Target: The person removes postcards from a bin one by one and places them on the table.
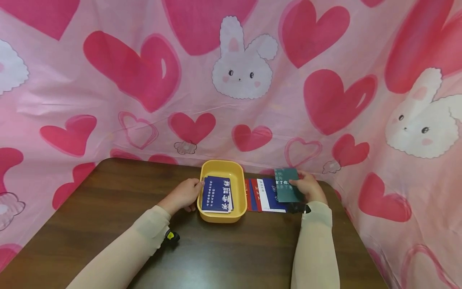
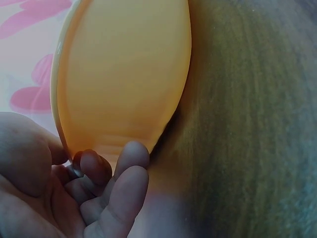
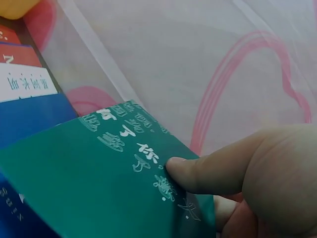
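A yellow plastic tray stands near the table's back edge, with a small stack of blue cards lying inside. My left hand grips the tray's left side, thumb at the rim and fingers against the outer wall. Over to the right, my right hand pinches a green card with white lettering, thumb on its face and fingers beneath. The green card overlaps a spread row of red, white and blue cards beside the tray.
The dark wooden table carries everything. Behind it and at both sides hangs a pink curtain with hearts and rabbits, close to the table's back edge. A black wrist strap shows at the left sleeve.
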A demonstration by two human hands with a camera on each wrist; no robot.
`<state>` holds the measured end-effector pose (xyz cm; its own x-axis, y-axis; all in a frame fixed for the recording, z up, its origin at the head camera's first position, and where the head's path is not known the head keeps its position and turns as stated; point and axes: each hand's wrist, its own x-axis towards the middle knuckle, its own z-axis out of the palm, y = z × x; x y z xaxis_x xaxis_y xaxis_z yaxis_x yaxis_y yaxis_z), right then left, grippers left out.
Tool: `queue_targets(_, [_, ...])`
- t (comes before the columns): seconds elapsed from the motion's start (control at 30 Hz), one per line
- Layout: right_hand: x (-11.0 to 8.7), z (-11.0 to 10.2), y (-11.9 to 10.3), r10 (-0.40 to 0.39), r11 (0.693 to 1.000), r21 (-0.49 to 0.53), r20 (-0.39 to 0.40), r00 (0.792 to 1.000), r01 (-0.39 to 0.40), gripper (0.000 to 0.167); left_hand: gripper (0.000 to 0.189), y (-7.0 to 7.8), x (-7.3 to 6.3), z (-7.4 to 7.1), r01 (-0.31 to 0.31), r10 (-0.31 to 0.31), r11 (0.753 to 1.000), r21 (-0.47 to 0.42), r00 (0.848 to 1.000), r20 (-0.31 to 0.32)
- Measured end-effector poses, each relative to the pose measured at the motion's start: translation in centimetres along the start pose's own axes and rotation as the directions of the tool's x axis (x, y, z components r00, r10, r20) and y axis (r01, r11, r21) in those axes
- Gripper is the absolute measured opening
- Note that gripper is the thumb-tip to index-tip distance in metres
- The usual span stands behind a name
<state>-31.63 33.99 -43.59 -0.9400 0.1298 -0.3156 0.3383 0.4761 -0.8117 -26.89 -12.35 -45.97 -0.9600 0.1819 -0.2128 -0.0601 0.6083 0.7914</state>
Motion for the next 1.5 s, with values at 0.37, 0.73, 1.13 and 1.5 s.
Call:
queue_targets(0.37, [0.6,0.7,1.3,0.028,0.999,-0.037,0.048,0.998,-0.026,0.089,0.042,-0.2,0.1,0.0,-0.012,0.012,1.0,-0.004,1.0,-0.003])
queue_targets(0.73, [1.0,2.3,1.0,0.022,0.98,-0.2,0.005,1.0,-0.02,0.074,0.042,-0.3,0.2,0.0,-0.002,0.002,1.0,0.003,1.0,0.001])
queue_targets(1.13, [0.0,3.5,-0.2,0.013,0.943,-0.33,-0.067,0.998,-0.035,0.063,0.042,-0.3,0.2,-0.1,-0.009,0.009,1.0,-0.001,1.0,-0.005])
queue_targets(1.5, [-0.4,2.7,-2.1,-0.094,0.925,-0.372,-0.033,0.995,0.075,0.058,0.041,-0.2,0.2,0.0,-0.003,0.003,1.0,0.002,1.0,-0.006])
